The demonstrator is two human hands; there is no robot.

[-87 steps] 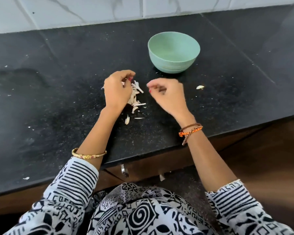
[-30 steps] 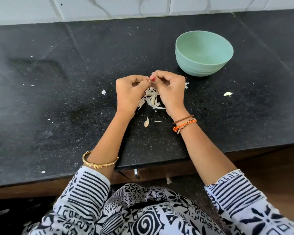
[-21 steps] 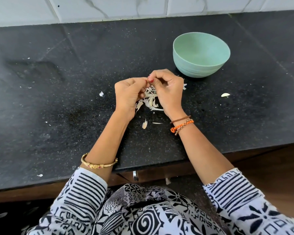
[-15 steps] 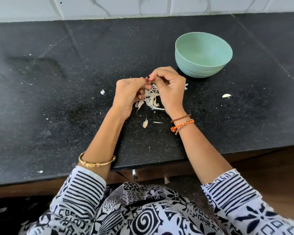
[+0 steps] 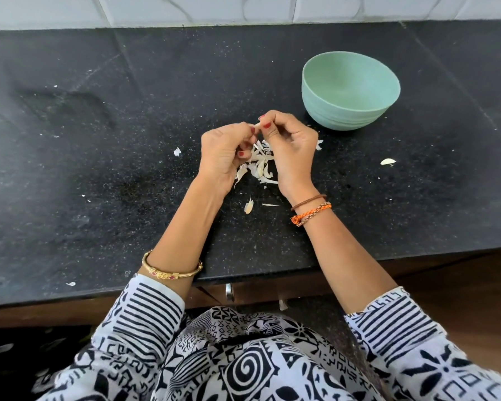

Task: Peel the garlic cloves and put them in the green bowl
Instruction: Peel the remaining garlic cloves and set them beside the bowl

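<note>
The green bowl (image 5: 350,91) stands upright on the black counter (image 5: 99,169), at about two o'clock from the hands and just apart from them; the part of its inside that shows is bare, with no cloves visible in it. The left hand (image 5: 224,153) and the right hand (image 5: 291,146) meet fingertip to fingertip above the counter, both with fingers curled, pinching a small pale garlic clove (image 5: 257,125) between them; only a sliver of it shows, so how much skin it still carries cannot be told. Directly below the hands, toward six o'clock, lies a heap of papery garlic peels (image 5: 259,166), with one loose peel (image 5: 248,206) a little nearer the counter's edge. A single pale piece (image 5: 388,161) lies well apart at three o'clock, below the bowl; whether it is a clove or skin cannot be told.
</note>
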